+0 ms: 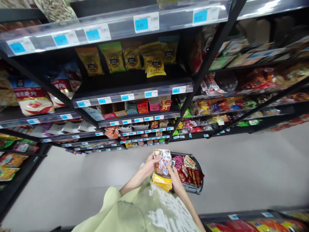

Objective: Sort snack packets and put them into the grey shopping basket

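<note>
A small stack of flat snack packets [162, 181], dark with a meat picture on top and yellow at the bottom edge, is held in front of my body. From its left side my left hand [150, 165] grips it, thumb on the front. My right hand [174, 175] clasps the right edge, its thumb also on the front. Just right of my hands, low down, is a dark shopping basket [201, 188] with purple, red and brown packets inside. The fingers behind the stack are hidden.
Ahead stands a tall shelf [135, 91] with price labels, yellow snack bags [154, 62] and small boxes [142, 106]. Red and white bags [35, 100] fill the left bay. Shelves of bright packets [217, 106] run right. Grey floor [236, 167] lies below; another shelf [251, 216] is at lower right.
</note>
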Motion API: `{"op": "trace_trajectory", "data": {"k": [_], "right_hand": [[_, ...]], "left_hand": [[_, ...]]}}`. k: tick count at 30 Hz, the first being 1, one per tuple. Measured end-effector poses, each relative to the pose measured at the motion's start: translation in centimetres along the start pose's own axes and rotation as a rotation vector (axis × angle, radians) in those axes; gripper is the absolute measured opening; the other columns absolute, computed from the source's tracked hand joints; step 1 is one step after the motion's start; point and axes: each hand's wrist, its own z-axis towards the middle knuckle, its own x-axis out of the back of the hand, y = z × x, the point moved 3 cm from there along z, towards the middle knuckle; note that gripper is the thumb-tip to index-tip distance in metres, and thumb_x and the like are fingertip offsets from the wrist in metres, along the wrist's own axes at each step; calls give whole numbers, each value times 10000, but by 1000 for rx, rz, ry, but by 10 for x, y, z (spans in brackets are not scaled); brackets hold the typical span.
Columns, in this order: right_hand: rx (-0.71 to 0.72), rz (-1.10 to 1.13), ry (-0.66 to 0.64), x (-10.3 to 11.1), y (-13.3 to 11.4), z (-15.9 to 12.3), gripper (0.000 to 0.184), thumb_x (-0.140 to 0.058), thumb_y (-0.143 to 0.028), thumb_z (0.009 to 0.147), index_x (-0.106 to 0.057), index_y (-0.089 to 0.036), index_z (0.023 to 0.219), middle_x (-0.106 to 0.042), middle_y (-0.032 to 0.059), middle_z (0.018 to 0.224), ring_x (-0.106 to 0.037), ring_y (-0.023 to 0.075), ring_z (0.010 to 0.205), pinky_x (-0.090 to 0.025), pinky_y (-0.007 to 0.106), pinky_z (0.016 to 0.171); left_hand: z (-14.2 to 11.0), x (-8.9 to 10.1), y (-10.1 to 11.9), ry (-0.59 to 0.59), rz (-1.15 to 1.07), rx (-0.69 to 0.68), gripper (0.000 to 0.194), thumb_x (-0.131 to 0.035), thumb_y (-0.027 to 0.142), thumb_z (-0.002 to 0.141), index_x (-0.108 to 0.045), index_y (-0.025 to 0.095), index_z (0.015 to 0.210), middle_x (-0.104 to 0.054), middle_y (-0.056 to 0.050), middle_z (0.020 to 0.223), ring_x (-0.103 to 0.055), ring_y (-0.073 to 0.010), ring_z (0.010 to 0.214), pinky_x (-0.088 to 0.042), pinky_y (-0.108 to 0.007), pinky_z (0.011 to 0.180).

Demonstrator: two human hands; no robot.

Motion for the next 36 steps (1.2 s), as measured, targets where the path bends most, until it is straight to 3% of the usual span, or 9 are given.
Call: {"op": "trace_trajectory", "data": {"k": [3,6,11,15,20,25,30,34,36], "right_hand": [[-12,-60,-133,-1,0,-5,517,-781,-484,739,-688,-194,1157,-758,84,1101,-709,297,1020,-542,432,958],[45,-165,-213,1,3,-3,508,-786,-466,738,-694,-169,1139,-749,114,1124,-696,325,1051,-539,463,965],[182,-310,-356,-4,19,-2,550,-796,-404,719,-640,-159,1186,-723,153,1171,-685,346,1071,-522,529,977],[257,-411,-320,-11,27,-7,552,-761,-336,724,-586,-181,1224,-702,144,1200,-680,323,1081,-530,495,973],[267,-538,-185,-22,19,-5,596,-763,-333,693,-531,-199,1225,-727,114,1116,-713,302,973,-577,439,874],[306,-626,-243,-36,-5,-3,486,-721,-356,750,-562,-201,1183,-749,89,1044,-722,278,919,-580,373,811],[441,-805,-371,-45,-20,-9,401,-592,-350,866,-592,-207,1241,-739,96,1093,-712,280,976,-553,334,816],[533,-995,-503,-49,-20,-17,455,-520,-179,842,-610,-286,1275,-661,61,1271,-675,266,1080,-513,323,881],[521,-1024,-555,-50,-18,-19,464,-519,-149,818,-636,-288,1245,-670,58,1247,-679,266,1060,-508,316,864]], "left_hand": [[-8,-4,-10,45,93,-55,539,-865,198,594,-633,170,1080,-732,-71,992,-682,-206,880,-509,-325,854],[-17,-1,-13,69,77,0,606,-895,193,528,-633,179,1075,-731,-61,967,-683,-208,877,-515,-330,858],[-39,8,-14,-31,122,89,386,-883,318,584,-729,174,908,-738,-89,883,-702,-234,828,-540,-321,816],[-45,16,-20,7,90,12,369,-883,316,575,-748,243,910,-754,-63,907,-712,-261,881,-551,-336,833],[-37,17,-25,182,25,-62,391,-888,294,568,-731,210,916,-759,-81,899,-711,-260,848,-553,-346,824],[-32,23,-5,172,50,-171,530,-907,279,546,-662,177,1005,-737,-78,946,-697,-229,858,-542,-335,817],[-44,46,55,-11,543,-362,772,-949,282,459,-588,188,1135,-709,-40,937,-674,-181,802,-517,-284,763],[-62,48,93,-261,1191,-432,508,-879,344,591,-722,220,1058,-730,-45,873,-681,-203,806,-499,-277,786],[-70,43,97,-414,1351,-441,419,-825,328,659,-754,253,1065,-748,-65,932,-695,-232,859,-505,-286,815]]}}
